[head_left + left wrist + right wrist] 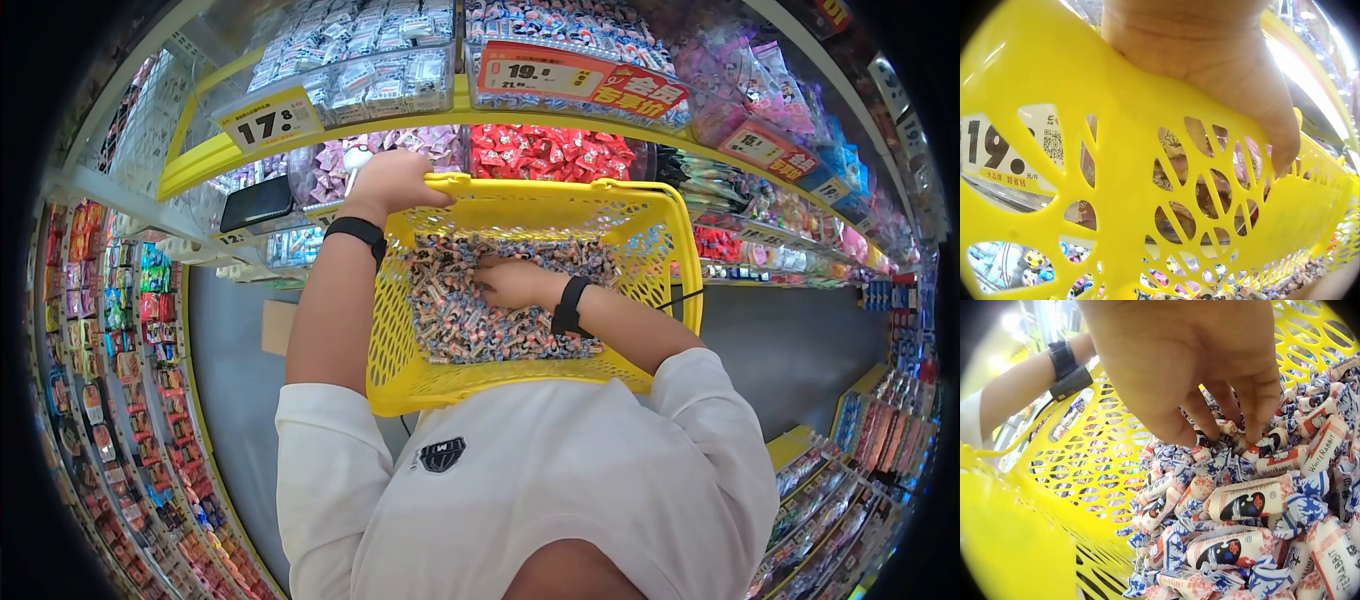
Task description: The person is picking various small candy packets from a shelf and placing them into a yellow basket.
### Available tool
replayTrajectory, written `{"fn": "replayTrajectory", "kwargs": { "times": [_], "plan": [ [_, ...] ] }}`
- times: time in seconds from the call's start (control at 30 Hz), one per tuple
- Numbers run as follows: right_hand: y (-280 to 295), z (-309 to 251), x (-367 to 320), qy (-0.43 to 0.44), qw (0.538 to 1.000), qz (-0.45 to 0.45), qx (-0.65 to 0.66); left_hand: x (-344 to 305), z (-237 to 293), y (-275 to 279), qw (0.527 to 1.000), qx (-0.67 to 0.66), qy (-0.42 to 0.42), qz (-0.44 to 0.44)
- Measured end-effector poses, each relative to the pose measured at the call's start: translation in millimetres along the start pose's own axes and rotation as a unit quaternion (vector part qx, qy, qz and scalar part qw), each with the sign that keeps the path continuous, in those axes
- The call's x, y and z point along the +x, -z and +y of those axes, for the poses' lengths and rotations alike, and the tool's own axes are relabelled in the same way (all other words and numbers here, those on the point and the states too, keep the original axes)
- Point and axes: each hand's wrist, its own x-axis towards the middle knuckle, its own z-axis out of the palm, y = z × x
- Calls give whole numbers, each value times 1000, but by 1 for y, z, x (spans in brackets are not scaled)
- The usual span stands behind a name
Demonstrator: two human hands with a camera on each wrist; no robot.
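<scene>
A yellow basket (655,215) holds a deep layer of wrapped White Rabbit candies (470,330). The left hand (392,182) grips the basket's far left rim, its thumb over the edge in the left wrist view (1222,69). Inside the basket, the right hand (520,284) reaches down with its fingertips among the candies. The right wrist view shows that hand (1191,362) above the candies (1247,503), fingers pointing down and slightly spread; whether it pinches a candy is hidden.
Shelf bins of red-wrapped candy (550,152) and white-wrapped candy (390,80) stand behind the basket, with price tags (270,118) along yellow edges. A black device (257,204) sits at the left shelf. Packaged snacks (110,370) hang at left; a cardboard box (278,328) lies on the floor.
</scene>
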Motion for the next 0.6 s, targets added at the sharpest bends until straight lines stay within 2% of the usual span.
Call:
{"fn": "replayTrajectory", "kwargs": {
  "times": [0.2, 0.4, 0.5, 0.6],
  "plan": [
    [9, -15, -2, -23, 999, -8, 29, 0, -1, -1, 1000, -1, -7, 9],
    [5, -9, 1, 6, 998, 7, 68, 0, -1, -1, 1000, -1, -6, 9],
    [28, -21, -3, -34, 996, -62, 52, 0, -1, -2, 1000, 0, -6, 9],
    [27, -16, -10, -26, 994, -31, 97, 0, 0, -2, 1000, 3, -5, 14]
  ]
}}
